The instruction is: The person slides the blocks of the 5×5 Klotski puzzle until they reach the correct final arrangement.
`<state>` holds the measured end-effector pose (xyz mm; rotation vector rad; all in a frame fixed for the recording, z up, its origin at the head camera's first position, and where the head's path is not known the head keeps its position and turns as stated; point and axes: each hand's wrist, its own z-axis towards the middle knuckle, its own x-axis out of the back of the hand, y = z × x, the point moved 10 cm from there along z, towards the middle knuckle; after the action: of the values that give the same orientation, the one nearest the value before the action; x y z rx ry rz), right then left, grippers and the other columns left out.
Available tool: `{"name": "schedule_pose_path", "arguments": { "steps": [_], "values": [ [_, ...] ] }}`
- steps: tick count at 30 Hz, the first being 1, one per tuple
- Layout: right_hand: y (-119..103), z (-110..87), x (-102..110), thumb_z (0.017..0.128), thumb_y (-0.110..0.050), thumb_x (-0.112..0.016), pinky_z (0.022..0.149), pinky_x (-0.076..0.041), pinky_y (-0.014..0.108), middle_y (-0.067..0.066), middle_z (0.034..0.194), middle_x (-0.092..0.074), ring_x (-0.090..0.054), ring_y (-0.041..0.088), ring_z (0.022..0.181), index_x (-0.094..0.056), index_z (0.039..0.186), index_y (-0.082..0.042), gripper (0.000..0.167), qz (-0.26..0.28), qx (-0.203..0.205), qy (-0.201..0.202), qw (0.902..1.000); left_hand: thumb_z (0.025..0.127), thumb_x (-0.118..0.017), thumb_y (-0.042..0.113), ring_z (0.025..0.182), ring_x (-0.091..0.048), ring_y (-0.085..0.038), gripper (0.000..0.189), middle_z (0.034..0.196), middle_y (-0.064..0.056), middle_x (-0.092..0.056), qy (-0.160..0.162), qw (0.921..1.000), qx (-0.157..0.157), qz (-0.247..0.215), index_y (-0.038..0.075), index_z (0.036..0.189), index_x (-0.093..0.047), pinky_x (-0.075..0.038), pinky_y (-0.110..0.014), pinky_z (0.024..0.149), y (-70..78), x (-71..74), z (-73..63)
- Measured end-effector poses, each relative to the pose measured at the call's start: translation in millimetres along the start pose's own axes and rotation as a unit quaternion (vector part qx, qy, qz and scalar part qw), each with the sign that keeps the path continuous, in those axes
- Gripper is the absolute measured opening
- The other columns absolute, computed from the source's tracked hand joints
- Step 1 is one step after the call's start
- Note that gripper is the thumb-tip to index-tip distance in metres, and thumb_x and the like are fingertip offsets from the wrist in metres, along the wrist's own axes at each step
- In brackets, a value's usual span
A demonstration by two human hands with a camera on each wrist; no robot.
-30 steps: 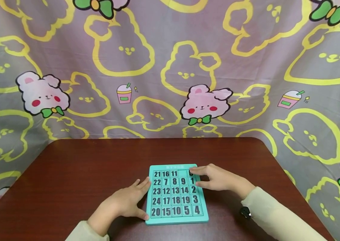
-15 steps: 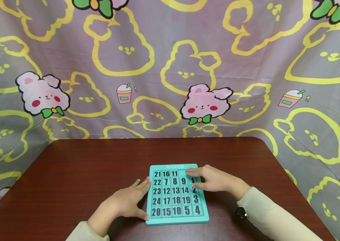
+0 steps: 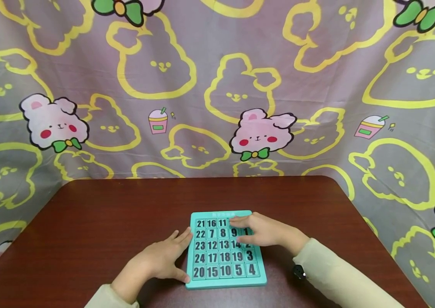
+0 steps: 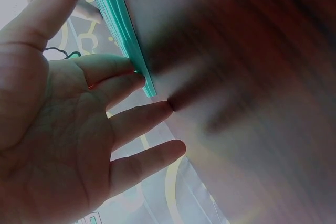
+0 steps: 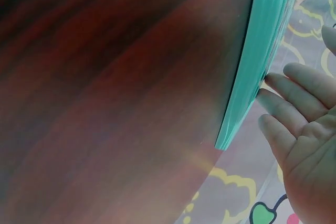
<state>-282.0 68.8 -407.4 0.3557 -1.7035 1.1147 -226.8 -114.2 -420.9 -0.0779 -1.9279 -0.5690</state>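
A teal sliding number puzzle (image 3: 225, 285) lies flat on the table, its square tiles bearing black numbers. My left hand (image 3: 163, 256) rests along its left edge with fingers spread, the thumb at the near left corner. In the left wrist view, the left hand (image 4: 58, 129) has straight fingers, some touching the puzzle's side (image 4: 123, 30). Over the upper right tiles lies my right hand (image 3: 269, 230), a fingertip on the top row just right of the 11 tile (image 3: 222, 223). The right hand covers part of that row. In the right wrist view, the right hand (image 5: 310, 124) has extended fingers.
The puzzle sits on a dark red-brown wooden table (image 3: 136, 205). Behind it and at both sides hangs a grey curtain (image 3: 186, 64) printed with yellow outlines and cartoon rabbits. A small black round object (image 3: 299, 271) is at the right sleeve.
My right hand has slid left along the top row, from the right-hand column toward the 11 tile; the gap beside the 11 is now covered. The left hand has stayed put.
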Motion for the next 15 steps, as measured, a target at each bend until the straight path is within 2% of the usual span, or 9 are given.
{"name": "schedule_pose_path", "arguments": {
  "steps": [3, 7, 9, 11, 12, 15],
  "values": [
    [-2.9, 3.1, -0.3, 0.099, -0.030, -0.061, 0.101, -0.049, 0.040, 0.010, 0.149, -0.052, -0.043, 0.027, 0.143, -0.051, 0.144, -0.003, 0.054, 0.000, 0.000, 0.000, 1.0000, 0.070, -0.086, 0.049, 0.152, -0.024, -0.037, 0.108, 0.166, -0.002, -0.024, 0.000, 1.0000, 0.002, -0.003, 0.011, 0.156, -0.033, -0.042, -0.062, 0.103, -0.7, 1.0, -0.7],
    [-3.2, 5.3, -1.1, 0.099, -0.031, -0.061, 0.111, -0.041, 0.049, 0.010, 0.150, -0.051, -0.041, 0.026, 0.144, -0.051, 0.144, -0.003, 0.054, -0.002, -0.009, -0.002, 1.0000, 0.070, -0.086, 0.049, 0.152, -0.024, -0.037, 0.108, 0.166, -0.002, -0.024, 0.002, 1.0000, 0.001, -0.005, 0.011, 0.156, -0.032, -0.041, -0.063, 0.103, -1.3, 1.3, -0.8],
    [-2.9, 4.3, -1.4, 0.099, -0.032, -0.060, 0.112, -0.040, 0.049, 0.010, 0.150, -0.050, -0.041, 0.026, 0.145, -0.050, 0.145, -0.004, 0.055, 0.000, -0.012, -0.003, 0.9999, 0.070, -0.086, 0.049, 0.152, -0.024, -0.037, 0.108, 0.166, -0.002, -0.024, 0.002, 1.0000, -0.001, -0.005, 0.011, 0.156, -0.032, -0.041, -0.063, 0.103, -0.9, 0.5, -0.6],
    [-2.9, 1.2, -0.7, 0.099, -0.032, -0.060, 0.106, -0.047, 0.044, 0.010, 0.151, -0.049, -0.043, 0.026, 0.143, -0.050, 0.145, -0.004, 0.055, 0.002, -0.010, -0.001, 1.0000, 0.070, -0.086, 0.049, 0.152, -0.024, -0.038, 0.108, 0.166, -0.003, -0.024, 0.000, 1.0000, -0.004, -0.007, 0.011, 0.156, -0.032, -0.041, -0.064, 0.102, -0.3, -0.9, 0.1],
    [-2.6, -1.1, 0.0, 0.099, -0.032, -0.060, 0.098, -0.051, 0.041, 0.011, 0.150, -0.049, -0.049, 0.027, 0.139, -0.050, 0.145, -0.004, 0.054, 0.005, -0.006, 0.003, 1.0000, 0.071, -0.085, 0.049, 0.152, -0.024, -0.038, 0.108, 0.166, -0.003, -0.023, 0.000, 1.0000, -0.005, -0.008, 0.010, 0.156, -0.032, -0.041, -0.064, 0.102, 0.2, -1.4, 0.1],
    [-1.7, -7.9, 4.2, 0.099, -0.030, -0.061, 0.092, -0.053, 0.035, 0.011, 0.149, -0.051, -0.052, 0.026, 0.136, -0.051, 0.144, -0.003, 0.053, 0.006, -0.003, 0.018, 0.9998, 0.070, -0.085, 0.049, 0.151, -0.024, -0.038, 0.108, 0.166, -0.004, -0.023, 0.001, 1.0000, -0.006, -0.008, 0.010, 0.156, -0.032, -0.041, -0.064, 0.102, -0.7, -0.7, -0.4]
  ]
}}
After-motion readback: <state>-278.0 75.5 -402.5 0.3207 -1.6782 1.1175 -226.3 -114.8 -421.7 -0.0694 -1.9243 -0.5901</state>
